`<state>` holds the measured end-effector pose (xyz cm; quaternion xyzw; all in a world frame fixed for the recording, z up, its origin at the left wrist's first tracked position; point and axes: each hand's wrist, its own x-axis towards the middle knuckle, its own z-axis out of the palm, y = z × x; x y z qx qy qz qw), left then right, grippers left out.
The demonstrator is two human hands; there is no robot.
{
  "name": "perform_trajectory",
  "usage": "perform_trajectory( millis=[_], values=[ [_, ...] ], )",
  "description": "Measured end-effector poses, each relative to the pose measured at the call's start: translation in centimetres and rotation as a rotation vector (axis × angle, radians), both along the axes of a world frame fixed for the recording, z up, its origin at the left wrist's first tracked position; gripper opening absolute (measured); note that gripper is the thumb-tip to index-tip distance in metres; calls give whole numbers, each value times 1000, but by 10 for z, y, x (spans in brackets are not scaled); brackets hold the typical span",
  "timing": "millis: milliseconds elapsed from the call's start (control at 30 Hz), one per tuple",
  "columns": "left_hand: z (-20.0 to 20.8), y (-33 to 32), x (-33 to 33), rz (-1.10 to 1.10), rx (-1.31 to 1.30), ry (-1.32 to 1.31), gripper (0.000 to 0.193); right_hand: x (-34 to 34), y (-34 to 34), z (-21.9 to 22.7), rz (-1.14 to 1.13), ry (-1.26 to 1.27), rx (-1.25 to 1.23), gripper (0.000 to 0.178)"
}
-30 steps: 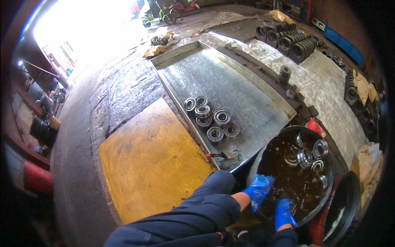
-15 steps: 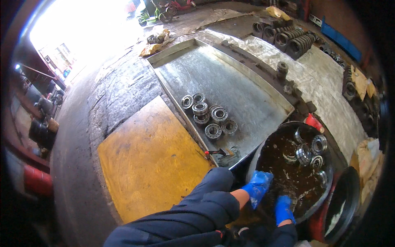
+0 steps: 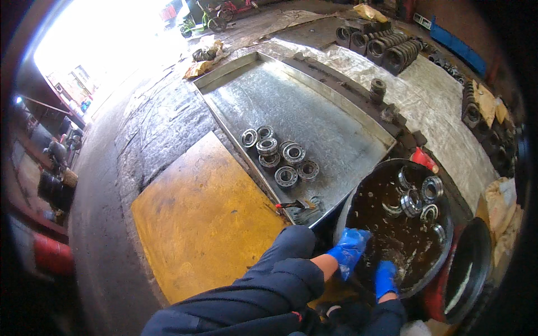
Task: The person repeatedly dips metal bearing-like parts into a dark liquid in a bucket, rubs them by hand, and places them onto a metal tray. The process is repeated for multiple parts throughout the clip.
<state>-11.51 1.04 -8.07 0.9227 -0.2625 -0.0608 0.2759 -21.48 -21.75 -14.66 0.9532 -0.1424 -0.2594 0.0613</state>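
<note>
Both my hands wear blue gloves and are at the near side of a round drum (image 3: 343,219) of dark, oily liquid. My left hand (image 3: 352,250) is over its left rim; its fingers are bunched against each other and too unclear to read. My right hand (image 3: 385,279) reaches into the drum at the near edge, its fingertips hidden in the murky liquid beside pale streaks of froth. Whether either hand holds something does not show. Farther back in the drum, several steel roller bearings, among them one upright bearing (image 3: 411,203) and another bearing (image 3: 432,189), sit partly in the liquid.
A shallow metal tray (image 3: 336,123) lies beyond, with several cleaner-looking bearings (image 3: 286,176) and a red-handled brush (image 3: 297,205). Left of it is a yellow board (image 3: 207,218). A second dark drum (image 3: 468,271) stands at right, and a red object (image 3: 424,159) lies behind the drum.
The whole view has shifted slightly. Both hands stay at almost the same spots in the drum, with small movement of the right hand. The bearings keep their places.
</note>
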Motion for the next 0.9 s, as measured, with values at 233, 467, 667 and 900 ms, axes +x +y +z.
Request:
perform_trajectory(
  millis=[233,467,667,900],
  values=[
    [14,0,0,2,60,110,37,-6,11,37,-148,-5,273,30],
    [16,-12,3,-24,52,105,35,14,-5,5,37,259,-82,26],
    [6,-6,-1,7,40,26,37,-2,-3,5,-325,-161,245,31],
    [9,-9,3,-20,89,29,40,6,-12,-13,-271,-160,189,27]
  ],
)
